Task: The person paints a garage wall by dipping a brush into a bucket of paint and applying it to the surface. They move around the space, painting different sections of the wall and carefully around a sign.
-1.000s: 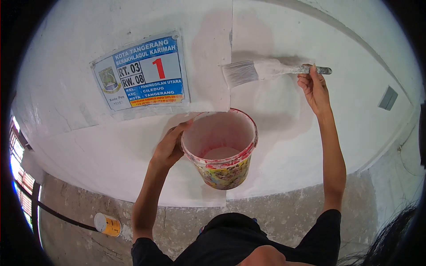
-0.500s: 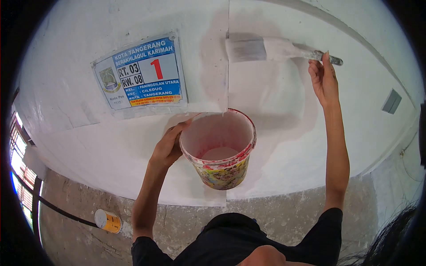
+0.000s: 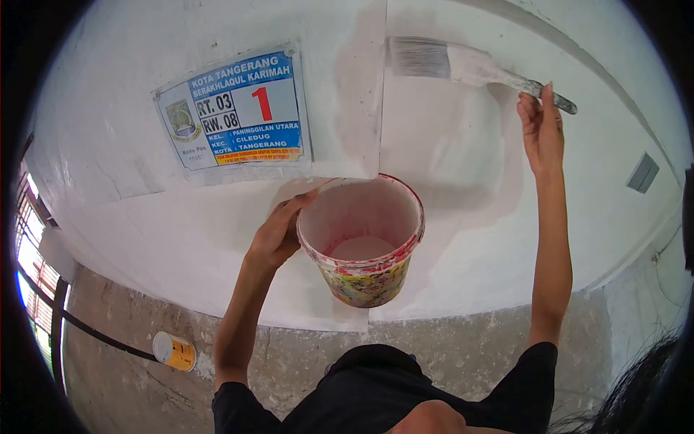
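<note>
My left hand [image 3: 277,231] is closed on the left rim of a paint bucket [image 3: 367,286], which has red-stained edges and pale paint at the bottom. High on the right, my right hand [image 3: 542,130] grips the dark handle of a wide paintbrush [image 3: 470,66]. The brush lies roughly level, its grey bristles pointing left against the white wall [image 3: 448,267], just right of a vertical seam. Darker damp-looking patches surround the brush and the seam.
A blue and white address sign [image 3: 235,108] is fixed to the wall at the left. A grey switch plate [image 3: 642,172] sits at the far right. On the concrete floor [image 3: 296,354] stands a yellow and white can [image 3: 174,351], near a dark bar and a barred window.
My right hand and the brush have shifted slightly; the bristles now sit a little higher and further right. The bucket appears slightly to the right in my left hand.
</note>
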Available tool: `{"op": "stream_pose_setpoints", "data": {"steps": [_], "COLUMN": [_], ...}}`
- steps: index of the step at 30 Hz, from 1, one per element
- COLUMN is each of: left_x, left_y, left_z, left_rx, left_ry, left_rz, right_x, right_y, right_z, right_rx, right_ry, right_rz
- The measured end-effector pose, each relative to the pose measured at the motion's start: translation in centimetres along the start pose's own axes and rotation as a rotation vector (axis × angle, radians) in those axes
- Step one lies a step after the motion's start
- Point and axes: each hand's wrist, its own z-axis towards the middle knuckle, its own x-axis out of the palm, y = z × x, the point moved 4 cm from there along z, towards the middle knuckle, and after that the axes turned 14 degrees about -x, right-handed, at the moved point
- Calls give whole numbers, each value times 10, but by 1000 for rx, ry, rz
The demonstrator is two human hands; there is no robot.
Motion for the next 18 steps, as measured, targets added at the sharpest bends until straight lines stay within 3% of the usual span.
{"op": "stream_pose_setpoints", "data": {"steps": [12,18], "left_x": [-1,-8], "left_y": [2,3], "left_z": [2,2], "left_rx": [15,24], "left_ry": [33,6], "left_rz": [-16,-16], "right_x": [30,-2], "right_y": [3,-5], "right_z": [-17,-43], "right_rx": [51,91], "right_ry": [61,-40], "right_rz": [-21,-160]}}
